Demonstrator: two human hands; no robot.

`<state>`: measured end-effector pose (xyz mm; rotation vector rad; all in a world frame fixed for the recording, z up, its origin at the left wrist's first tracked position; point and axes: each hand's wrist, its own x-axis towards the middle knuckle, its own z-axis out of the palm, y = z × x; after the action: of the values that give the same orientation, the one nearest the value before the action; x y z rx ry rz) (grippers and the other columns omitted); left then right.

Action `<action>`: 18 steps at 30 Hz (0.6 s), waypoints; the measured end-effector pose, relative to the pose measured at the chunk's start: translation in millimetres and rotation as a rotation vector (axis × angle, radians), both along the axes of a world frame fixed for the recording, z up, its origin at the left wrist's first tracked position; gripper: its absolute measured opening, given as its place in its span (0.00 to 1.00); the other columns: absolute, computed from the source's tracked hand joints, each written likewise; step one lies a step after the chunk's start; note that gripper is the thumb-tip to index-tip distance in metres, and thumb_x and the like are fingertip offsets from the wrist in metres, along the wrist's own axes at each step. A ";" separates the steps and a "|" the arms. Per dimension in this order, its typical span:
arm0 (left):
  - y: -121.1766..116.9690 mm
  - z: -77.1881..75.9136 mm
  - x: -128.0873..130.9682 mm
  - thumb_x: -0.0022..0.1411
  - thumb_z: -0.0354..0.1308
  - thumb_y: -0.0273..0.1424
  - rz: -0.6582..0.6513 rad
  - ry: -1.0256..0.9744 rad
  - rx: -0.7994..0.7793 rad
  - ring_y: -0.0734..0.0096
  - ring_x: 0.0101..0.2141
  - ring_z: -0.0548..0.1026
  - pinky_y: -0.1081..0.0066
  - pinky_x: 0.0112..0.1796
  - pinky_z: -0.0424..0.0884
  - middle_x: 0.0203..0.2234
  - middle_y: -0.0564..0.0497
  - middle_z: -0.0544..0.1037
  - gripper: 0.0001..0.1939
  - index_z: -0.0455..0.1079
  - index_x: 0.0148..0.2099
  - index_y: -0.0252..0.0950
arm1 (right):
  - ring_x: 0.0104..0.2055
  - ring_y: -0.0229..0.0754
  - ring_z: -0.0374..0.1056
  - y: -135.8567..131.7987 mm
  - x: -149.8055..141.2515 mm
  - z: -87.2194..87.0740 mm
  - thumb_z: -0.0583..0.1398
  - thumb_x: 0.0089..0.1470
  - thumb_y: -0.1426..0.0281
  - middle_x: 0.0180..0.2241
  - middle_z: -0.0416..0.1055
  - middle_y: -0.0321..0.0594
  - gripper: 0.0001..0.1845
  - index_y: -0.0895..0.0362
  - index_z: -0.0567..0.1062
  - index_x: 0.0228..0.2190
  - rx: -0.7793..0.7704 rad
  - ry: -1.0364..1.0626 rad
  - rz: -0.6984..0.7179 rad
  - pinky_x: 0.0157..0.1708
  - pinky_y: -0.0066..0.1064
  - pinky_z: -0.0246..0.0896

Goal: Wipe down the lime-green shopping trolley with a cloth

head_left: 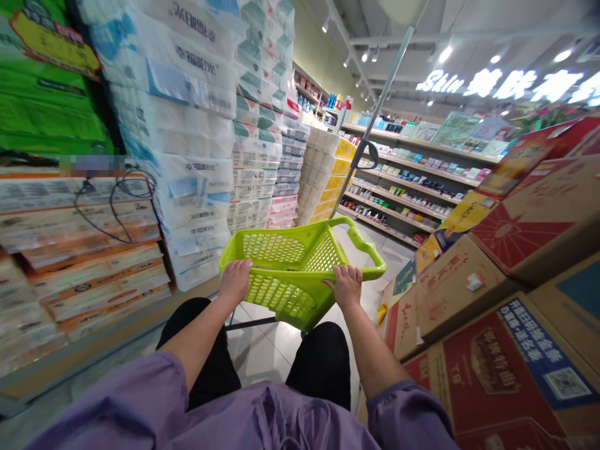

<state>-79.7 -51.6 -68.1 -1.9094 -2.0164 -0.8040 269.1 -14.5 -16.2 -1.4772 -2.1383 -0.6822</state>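
One lime-green shopping-cart basket [281, 295] sits just ahead of two black-trousered knees [322, 353]. The left hand [235, 281] grips its near rim [290, 273] by the left corner; the right hand [347, 286] grips beside the one handle [368, 245].

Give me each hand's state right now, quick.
Left hand: closed, holding the green basket by its near rim, at the left end.
Right hand: closed, holding the same rim, nearer the handle.
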 end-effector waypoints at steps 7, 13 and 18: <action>-2.2 3.5 16.5 0.66 0.41 0.32 -0.041 -0.007 0.007 0.55 0.55 0.65 0.52 0.58 0.56 0.53 0.41 0.71 0.22 0.61 0.60 0.33 | 0.59 0.57 0.50 -15.0 -14.9 -16.5 0.54 0.59 0.62 0.52 0.66 0.49 0.24 0.59 0.67 0.54 0.070 0.036 0.036 0.60 0.50 0.36; -5.1 3.8 93.2 0.66 0.47 0.38 -0.292 0.042 0.056 0.54 0.64 0.51 0.52 0.61 0.49 0.64 0.43 0.57 0.28 0.52 0.66 0.37 | 0.63 0.58 0.46 -23.7 -31.2 -20.5 0.53 0.57 0.66 0.56 0.62 0.54 0.29 0.64 0.61 0.58 0.020 0.070 0.040 0.61 0.52 0.39; 0.5 12.2 134.1 0.66 0.48 0.39 -0.390 0.071 0.050 0.53 0.65 0.48 0.52 0.62 0.49 0.65 0.39 0.54 0.30 0.49 0.67 0.34 | 0.62 0.59 0.48 -27.3 -43.3 -17.8 0.51 0.57 0.73 0.56 0.62 0.56 0.28 0.65 0.61 0.59 0.023 0.072 0.020 0.61 0.52 0.39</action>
<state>54.4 -51.1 -55.9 -2.3012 -1.5873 -0.8495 225.8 -41.8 -34.0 -1.4441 -2.0811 -0.6347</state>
